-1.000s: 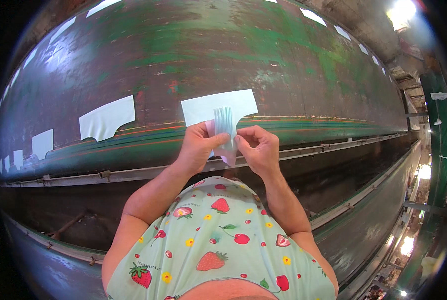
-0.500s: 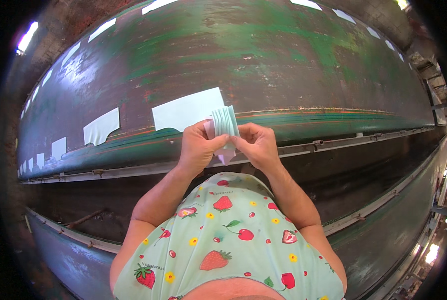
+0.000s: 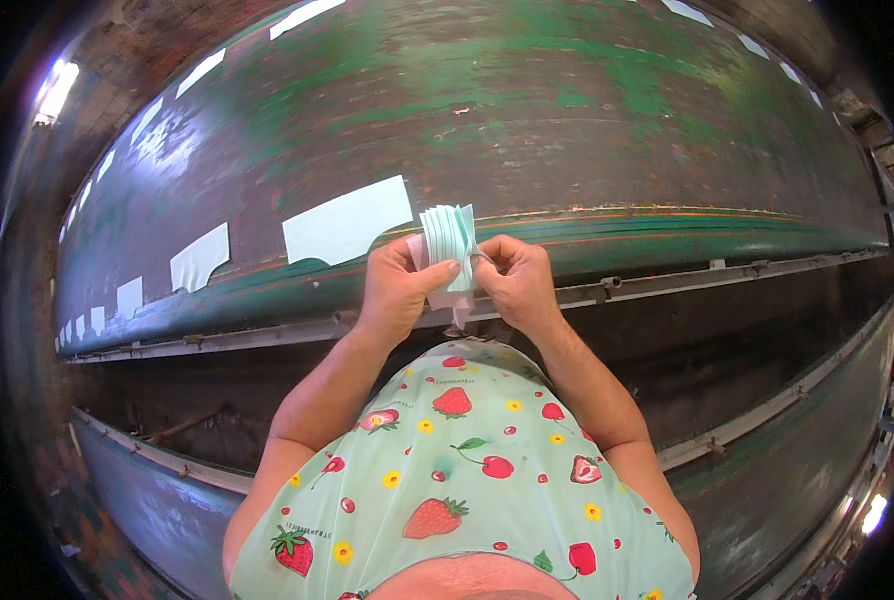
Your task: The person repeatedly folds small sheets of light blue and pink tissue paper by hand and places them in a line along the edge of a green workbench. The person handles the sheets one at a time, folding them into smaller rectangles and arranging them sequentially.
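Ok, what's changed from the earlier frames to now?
The left hand, right hand and pale stack have shifted rightward past the large flat piece, which now lies left of the stack, not behind it. The stack's top edges spread wider. The left hand still grips the stack; no release shows.

Aqua stack [image 3: 445, 238], fruit-patterned mint shirt [image 3: 462, 465]

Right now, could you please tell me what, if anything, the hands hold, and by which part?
The left hand grips the pale stack by its lower left; the right hand pinches its right edge.
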Available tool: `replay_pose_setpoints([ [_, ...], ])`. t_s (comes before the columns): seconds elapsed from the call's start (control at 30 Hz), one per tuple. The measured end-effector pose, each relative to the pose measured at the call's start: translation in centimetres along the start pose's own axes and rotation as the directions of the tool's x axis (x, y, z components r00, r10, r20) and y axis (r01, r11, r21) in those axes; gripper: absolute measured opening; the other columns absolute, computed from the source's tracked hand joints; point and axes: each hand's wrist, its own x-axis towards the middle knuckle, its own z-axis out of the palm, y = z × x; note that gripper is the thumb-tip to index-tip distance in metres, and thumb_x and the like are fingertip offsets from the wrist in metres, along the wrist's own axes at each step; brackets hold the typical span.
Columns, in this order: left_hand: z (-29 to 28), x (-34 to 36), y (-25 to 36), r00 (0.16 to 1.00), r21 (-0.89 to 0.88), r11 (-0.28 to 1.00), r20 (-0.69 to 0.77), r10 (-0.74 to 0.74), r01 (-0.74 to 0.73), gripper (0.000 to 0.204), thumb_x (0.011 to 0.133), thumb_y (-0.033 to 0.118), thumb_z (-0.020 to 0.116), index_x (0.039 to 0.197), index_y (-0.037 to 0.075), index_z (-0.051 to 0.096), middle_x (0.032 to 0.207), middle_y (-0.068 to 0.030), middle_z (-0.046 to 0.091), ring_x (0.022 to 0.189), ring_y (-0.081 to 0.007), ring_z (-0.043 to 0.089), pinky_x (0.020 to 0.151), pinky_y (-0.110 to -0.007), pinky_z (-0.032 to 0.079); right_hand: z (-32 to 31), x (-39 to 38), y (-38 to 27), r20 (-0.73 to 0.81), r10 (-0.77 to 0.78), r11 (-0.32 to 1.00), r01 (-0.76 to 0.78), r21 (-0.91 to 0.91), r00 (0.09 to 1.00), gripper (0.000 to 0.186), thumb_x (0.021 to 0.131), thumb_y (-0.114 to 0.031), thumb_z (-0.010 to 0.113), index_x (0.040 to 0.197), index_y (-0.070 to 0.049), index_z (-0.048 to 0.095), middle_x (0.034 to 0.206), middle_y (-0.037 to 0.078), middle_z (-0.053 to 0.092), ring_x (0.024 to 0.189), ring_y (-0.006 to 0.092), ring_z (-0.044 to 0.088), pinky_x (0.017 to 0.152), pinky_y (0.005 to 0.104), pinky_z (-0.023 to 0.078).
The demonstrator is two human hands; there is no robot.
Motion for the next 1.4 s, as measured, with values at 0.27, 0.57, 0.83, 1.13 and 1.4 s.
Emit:
replay_pose_setpoints([
  [0.27,0.7,3.2,-0.7,0.991,-0.255,0.959,0.073,-0.11,0.125,0.034,0.083,-0.001,0.066,0.117,-0.006,0.068,0.102,-0.0126,0.076,0.087,-0.0199,0.076,0.083,-0.036,0.064,-2.6,1.3,0.4,-0.081,-0.034,0.999,0.035,0.02,0.996,0.005,0.097,-0.005,0.065,0.095,-0.001,0.069,0.084,-0.002,0.067,0.072,0.0045,0.057,0.064,0.0223,0.045],
  [0.57,-3.4,3.9,1.1,0.992,-0.591,0.8,0.114,-0.045,0.104,0.05,0.075,0.004,0.061,0.125,-0.006,0.063,0.108,-0.0143,0.072,0.093,-0.0243,0.074,0.083,-0.04,0.063,-13.1,4.3,-6.2,-0.592,-0.313,0.948,0.278,-0.152,0.743,0.006,0.095,-0.004,0.064,0.091,-0.003,0.067,0.084,-0.003,0.063,0.075,0.0057,0.055,0.069,0.0251,0.045],
  [0.83,0.4,4.3,1.3,0.994,-0.57,0.816,0.104,-0.045,0.096,0.049,0.077,0.007,0.062,0.125,-0.003,0.064,0.105,-0.0119,0.072,0.089,-0.0219,0.072,0.077,-0.036,0.062,-15.1,8.1,-5.9,-0.167,-0.668,0.47,0.237,-0.85,0.725,0.012,0.093,-0.01,0.067,0.101,-0.001,0.069,0.091,0.01,0.072,0.082,0.0273,0.071,0.075,0.0386,0.056],
  [1.13,14.2,6.6,-1.6,0.999,-0.378,0.926,-0.033,0.0,-0.012,0.037,0.087,0.003,0.067,0.124,-0.003,0.067,0.106,-0.0101,0.073,0.088,-0.0178,0.073,0.078,-0.034,0.062,-18.6,4.6,-2.5,0.254,-0.315,0.774,0.402,-0.488,0.914,0.02,0.099,-0.011,0.069,0.115,-0.001,0.075,0.109,0.019,0.074,0.1,0.0343,0.072,0.088,0.0413,0.058],
  [1.4,28.1,9.6,-6.1,0.998,-0.158,0.987,-0.056,0.02,-0.029,0.027,0.095,0.002,0.073,0.121,-0.003,0.07,0.108,-0.0094,0.075,0.094,-0.0145,0.072,0.083,-0.032,0.06,-29.6,0.8,-6.2,0.118,-0.238,0.924,0.263,-0.279,0.964,0.019,0.094,-0.012,0.079,0.103,0.004,0.074,0.091,0.014,0.076,0.076,0.0171,0.076,0.069,0.0318,0.06],
])
